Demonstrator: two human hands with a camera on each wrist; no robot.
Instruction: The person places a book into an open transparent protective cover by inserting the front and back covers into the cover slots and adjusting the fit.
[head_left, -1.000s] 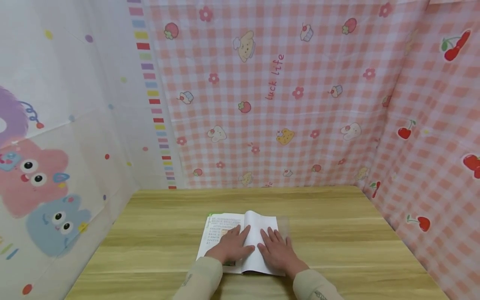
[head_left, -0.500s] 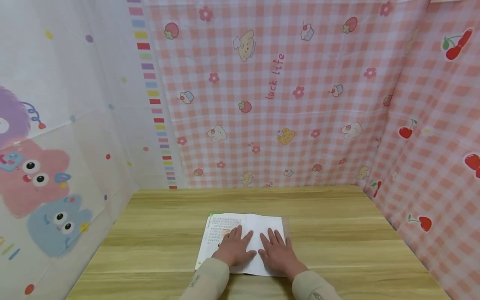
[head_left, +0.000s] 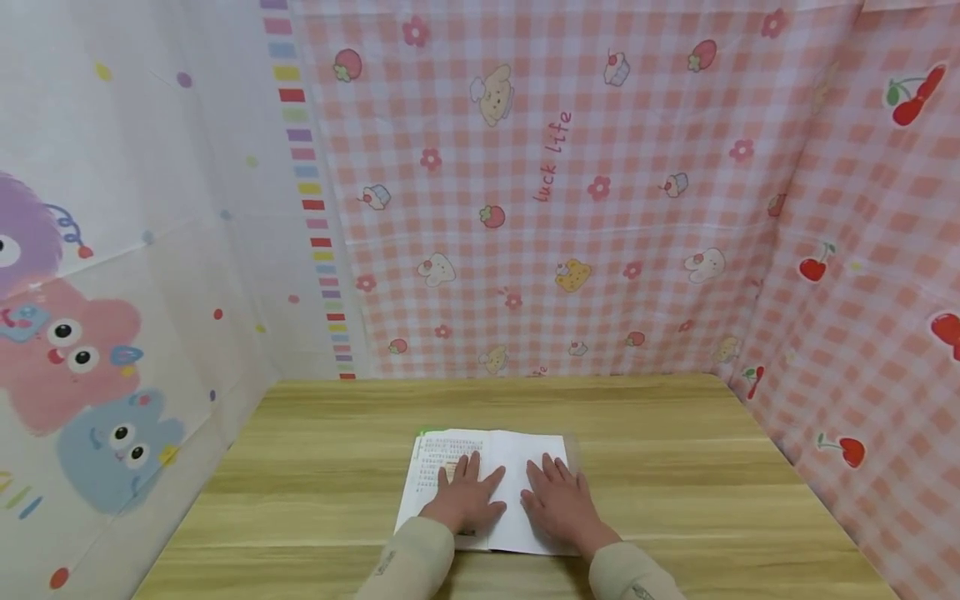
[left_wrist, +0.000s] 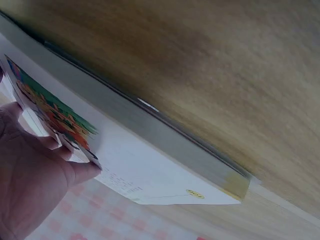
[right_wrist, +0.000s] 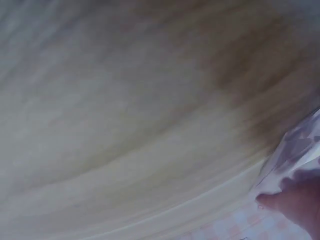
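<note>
A book (head_left: 512, 529) lies open on the wooden table. Printed text fills its left page (head_left: 429, 467), and the right page looks plain white. My left hand (head_left: 467, 500) rests with spread fingers on the left page, thumb reaching to the gutter. On the right page lies my right hand (head_left: 561, 504), fingers extended and pointing away from me. The left wrist view shows a colourful picture (left_wrist: 55, 117) partly under the left hand, and the thick page block (left_wrist: 135, 130). In the right wrist view, the right hand (right_wrist: 300, 200) is beside a clear, shiny cover edge (right_wrist: 295, 150).
The wooden table (head_left: 675, 467) extends around the book on all sides. Behind it hangs a pink checked cloth (head_left: 450, 250), with a cherry-print cloth (head_left: 862, 333) at right and a white cartoon cloth (head_left: 225, 292) at left.
The right page, which bulged up beside the gutter, now lies flatter and reaches farther right. Both hands have stayed on the pages, the right one shifting slightly.
</note>
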